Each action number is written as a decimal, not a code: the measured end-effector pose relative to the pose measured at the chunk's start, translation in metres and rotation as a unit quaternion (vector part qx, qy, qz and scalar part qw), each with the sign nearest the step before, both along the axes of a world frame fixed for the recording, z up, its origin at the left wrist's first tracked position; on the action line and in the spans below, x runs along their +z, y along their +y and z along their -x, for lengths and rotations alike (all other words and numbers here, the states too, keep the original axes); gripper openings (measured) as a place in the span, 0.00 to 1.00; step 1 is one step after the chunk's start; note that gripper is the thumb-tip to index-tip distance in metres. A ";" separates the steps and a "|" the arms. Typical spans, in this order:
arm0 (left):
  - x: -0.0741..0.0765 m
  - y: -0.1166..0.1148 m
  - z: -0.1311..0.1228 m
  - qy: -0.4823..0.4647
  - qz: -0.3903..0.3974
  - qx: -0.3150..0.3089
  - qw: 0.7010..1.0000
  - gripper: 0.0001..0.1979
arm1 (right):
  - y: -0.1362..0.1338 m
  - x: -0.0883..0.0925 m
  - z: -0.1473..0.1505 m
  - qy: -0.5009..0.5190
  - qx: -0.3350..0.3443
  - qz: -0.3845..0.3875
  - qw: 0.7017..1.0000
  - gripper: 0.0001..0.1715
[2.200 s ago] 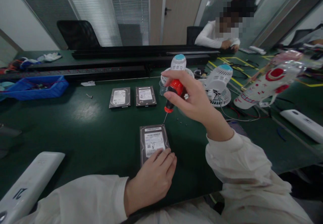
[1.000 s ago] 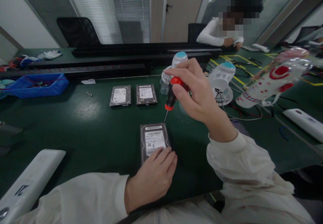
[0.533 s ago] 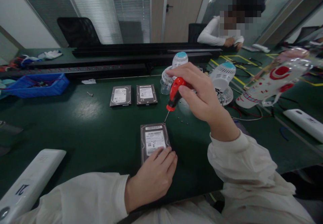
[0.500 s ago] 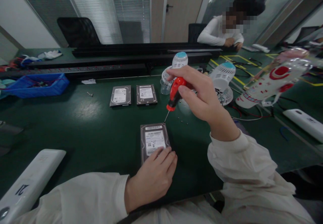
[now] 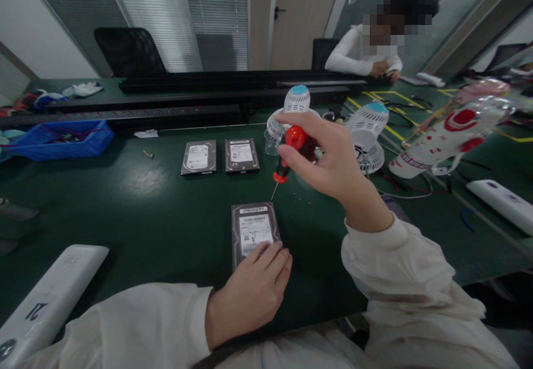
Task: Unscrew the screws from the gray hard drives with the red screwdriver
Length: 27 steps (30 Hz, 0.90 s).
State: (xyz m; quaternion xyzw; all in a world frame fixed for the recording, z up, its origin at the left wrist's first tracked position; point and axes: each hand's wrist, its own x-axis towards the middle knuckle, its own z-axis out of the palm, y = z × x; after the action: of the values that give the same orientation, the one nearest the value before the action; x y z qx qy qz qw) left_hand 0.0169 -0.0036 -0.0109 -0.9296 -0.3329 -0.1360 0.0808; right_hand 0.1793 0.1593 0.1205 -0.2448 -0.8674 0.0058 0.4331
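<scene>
A hard drive (image 5: 255,230) with a white label lies flat on the green table in front of me. My left hand (image 5: 254,288) rests across its near end and grips it, fingers over the right edge; the thumb is hidden. My right hand (image 5: 325,155) is wrapped around the red and black handle of a screwdriver (image 5: 283,165). Its shaft slants down to the drive's far right corner, where the tip meets a screw spot too small to make out. Several tiny screws (image 5: 302,198) lie just right of the drive.
Two more hard drives (image 5: 199,157) sit farther back. Small white fans (image 5: 368,127) and a clear cup (image 5: 271,144) stand behind my right hand. A blue tray (image 5: 62,138) is at the far left, a white device (image 5: 54,297) near left, a bottle (image 5: 445,136) at right. A person (image 5: 358,52) sits opposite.
My right thumb and fingers have shifted around the screwdriver handle, and its top has tilted slightly. The tip stays at the same corner. My left hand and the drive have not moved.
</scene>
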 end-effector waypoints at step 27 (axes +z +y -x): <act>0.001 0.001 0.000 0.014 0.000 -0.001 1.000 0.23 | -0.002 0.001 -0.001 0.013 0.069 0.027 0.997 0.22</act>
State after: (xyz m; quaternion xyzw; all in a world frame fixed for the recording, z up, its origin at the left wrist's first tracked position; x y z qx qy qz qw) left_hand 0.0166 -0.0027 -0.0102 -0.9315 -0.3313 -0.1232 0.0854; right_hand 0.1798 0.1575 0.1218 -0.1958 -0.8760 0.0622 0.4364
